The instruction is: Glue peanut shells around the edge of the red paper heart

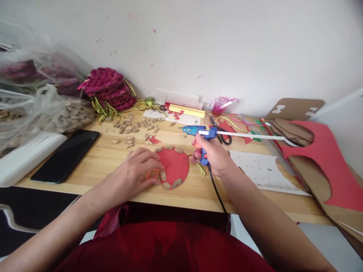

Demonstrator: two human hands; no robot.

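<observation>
Red disc (176, 164): one, flat on the table (200, 194), centre of frame; peanuts (177, 183) set along parts of its rim.

Left hand (137, 168): at the disc's left edge, fingers curled, spread narrow, beside a rim peanut (163, 175); whether they grip it, cannot tell. Orange loop (153, 173) by the fingers.

Right hand (214, 155): closed around the handle of a blue glue gun (194, 130), right of centre, nozzle pointing left; long white stick (249, 135) projecting from its rear.

Scissors (227, 139): black-handled, just behind the gun.

Loose peanuts (129, 129): scattered group, left of centre.

Stack of magenta rounds (109, 88): upper left, yellow-green cords hanging.

Phone (66, 156): black, left of frame.

Pink cup (219, 107): against the wall, upper centre-right.

White sheet (261, 170): marked, right of frame.

Red cut-out sheet (340, 162): far right.
</observation>
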